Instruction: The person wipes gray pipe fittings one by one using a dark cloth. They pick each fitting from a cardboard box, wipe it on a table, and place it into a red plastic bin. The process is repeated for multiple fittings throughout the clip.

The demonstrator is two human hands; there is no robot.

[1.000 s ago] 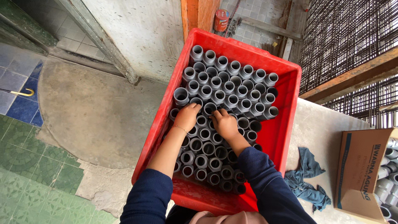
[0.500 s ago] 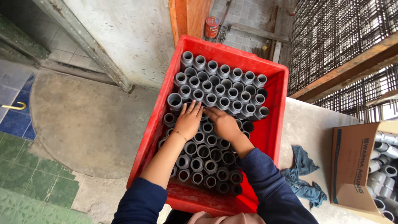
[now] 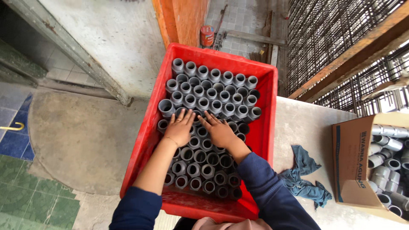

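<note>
Both hands, left (image 3: 180,129) and right (image 3: 219,132), lie flat with fingers spread on upright grey fittings (image 3: 213,91), steadying the rows packed in the red crate (image 3: 145,145).

Both hands (image 3: 200,130) flattened, fingers spread over fittings (image 3: 204,147).

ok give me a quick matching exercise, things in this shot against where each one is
Things:
1. red crate
2. blue rag
3. cardboard box
4. red can

Places:
A. far right, holding grey pipe fittings
B. under both hands, packed with upright grey fittings
C. on the floor beyond the crate
D. crumpled on the concrete, between crate and box

Pairs: 1-B, 2-D, 3-A, 4-C
</note>
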